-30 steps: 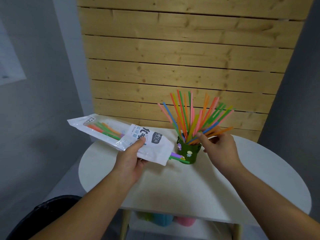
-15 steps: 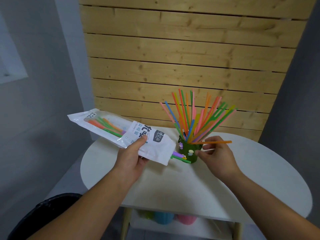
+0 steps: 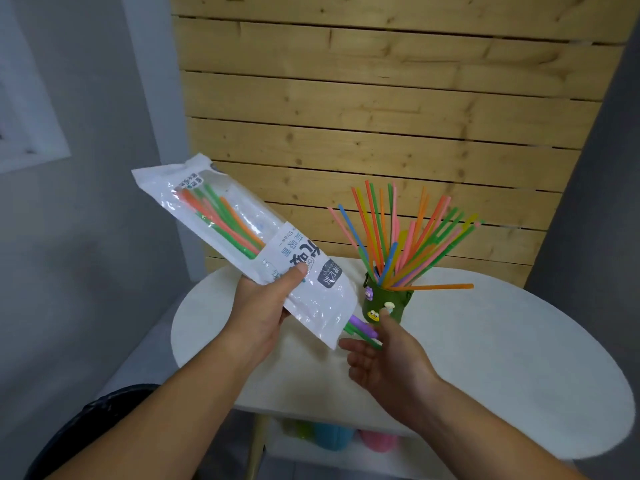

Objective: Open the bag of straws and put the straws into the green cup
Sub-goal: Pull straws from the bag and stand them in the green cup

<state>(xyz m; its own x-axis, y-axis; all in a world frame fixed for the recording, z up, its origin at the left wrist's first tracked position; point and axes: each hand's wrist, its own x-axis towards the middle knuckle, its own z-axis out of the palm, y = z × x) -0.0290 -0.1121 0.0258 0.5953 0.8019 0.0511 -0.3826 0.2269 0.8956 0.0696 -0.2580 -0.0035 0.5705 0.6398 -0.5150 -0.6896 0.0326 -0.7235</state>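
My left hand (image 3: 258,315) grips a white and clear plastic bag of straws (image 3: 242,244), tilted with its open end down to the right. Several orange and green straws show inside it. Purple and green straw ends (image 3: 360,329) stick out of the bag's mouth. My right hand (image 3: 388,362) is palm up just under those ends, fingers apart, touching or nearly touching them. The green cup (image 3: 386,301) with small charms stands on the white table (image 3: 502,358), full of several fanned coloured straws (image 3: 405,237). One orange straw (image 3: 436,287) lies across the cup's rim, pointing right.
A wooden slat wall (image 3: 381,116) rises right behind the table. Coloured cups (image 3: 332,436) sit on a shelf under the tabletop. A dark bin (image 3: 86,427) is on the floor at lower left.
My right hand let go of the orange straw at the cup and moved left and down to the bag's mouth. My left hand lifted the bag and tilted it more steeply.
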